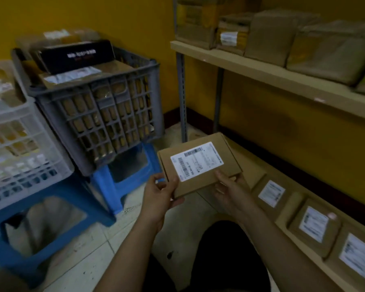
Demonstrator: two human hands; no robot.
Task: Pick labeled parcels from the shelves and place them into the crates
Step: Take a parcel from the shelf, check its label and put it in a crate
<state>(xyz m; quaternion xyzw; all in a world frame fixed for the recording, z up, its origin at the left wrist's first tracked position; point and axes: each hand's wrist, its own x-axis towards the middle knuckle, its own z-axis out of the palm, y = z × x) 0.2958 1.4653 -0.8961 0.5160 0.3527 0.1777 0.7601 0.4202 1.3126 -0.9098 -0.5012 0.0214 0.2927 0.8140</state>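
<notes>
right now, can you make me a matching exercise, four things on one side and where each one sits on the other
1 parcel
2 grey crate
3 black box
4 row of labelled boxes

A on a blue stool
B on the low shelf
C gripped by left hand and right hand
D on top in the grey crate

Pairs: 1-C, 2-A, 3-D, 4-B

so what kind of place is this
Most likely a small parcel stockroom or courier depot: shelves lined with taped cardboard parcels, a grey crate packed with more, and a barcode-labelled box held by the left hand and right hand.
</notes>
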